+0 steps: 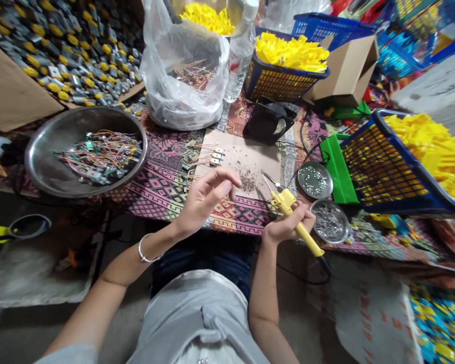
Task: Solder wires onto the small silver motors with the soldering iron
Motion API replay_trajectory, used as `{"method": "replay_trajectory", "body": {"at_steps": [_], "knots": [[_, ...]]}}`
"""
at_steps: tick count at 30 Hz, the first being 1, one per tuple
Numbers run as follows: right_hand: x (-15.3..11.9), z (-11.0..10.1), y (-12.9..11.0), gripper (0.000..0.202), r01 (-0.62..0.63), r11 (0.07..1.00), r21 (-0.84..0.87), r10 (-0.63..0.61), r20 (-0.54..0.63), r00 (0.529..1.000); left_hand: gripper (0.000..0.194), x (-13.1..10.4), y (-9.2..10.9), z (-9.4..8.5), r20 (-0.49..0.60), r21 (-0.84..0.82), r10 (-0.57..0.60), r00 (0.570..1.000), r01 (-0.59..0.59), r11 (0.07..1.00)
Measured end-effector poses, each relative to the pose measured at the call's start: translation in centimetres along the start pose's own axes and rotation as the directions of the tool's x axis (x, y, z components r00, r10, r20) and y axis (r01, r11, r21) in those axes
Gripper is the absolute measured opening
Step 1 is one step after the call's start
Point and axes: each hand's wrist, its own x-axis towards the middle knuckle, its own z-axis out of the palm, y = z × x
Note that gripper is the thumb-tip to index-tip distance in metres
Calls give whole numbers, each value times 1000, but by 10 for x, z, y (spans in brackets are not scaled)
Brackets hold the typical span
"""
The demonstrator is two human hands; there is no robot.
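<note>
Your right hand [290, 224] has its fingers wrapped firmly round the yellow soldering gun [288, 202], held at the front edge of the desk [155, 194] just beside a round metal dish [333, 241]. The gun has a smooth, rounded handle, a blockier head of the same yellow, and two slim metal prongs that angle forward over the speckled cardboard sheet [267, 156]; its rear end meets a black cable. Your left hand [205, 199] is at the sheet's near edge, fingers loosely bent, thumb close to forefinger; I can't tell whether their tips meet. Small wired motors [216, 157] lie just beyond it.
</note>
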Motion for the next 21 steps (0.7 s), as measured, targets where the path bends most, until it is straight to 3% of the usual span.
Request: {"method": "replay_trajectory", "body": {"at_steps": [9, 16, 19, 21], "knots": [[-2, -13, -7, 39, 35, 999, 24, -34, -20, 999, 9, -8, -8, 5, 47, -37, 54, 997, -53, 998], [-9, -22, -11, 36, 34, 999, -2, -34, -6, 999, 4, -17, -6, 10, 13, -8, 54, 998, -54, 999], [-9, -25, -23, 30, 192, 981, -6, -192, -21, 981, 4, -21, -2, 12, -75, 45, 66, 995, -63, 997], [-7, -29, -36, 21, 447, 895, 4, -447, -10, 895, 11, -24, 2, 14, -135, 113, 73, 988, -58, 992]]}}
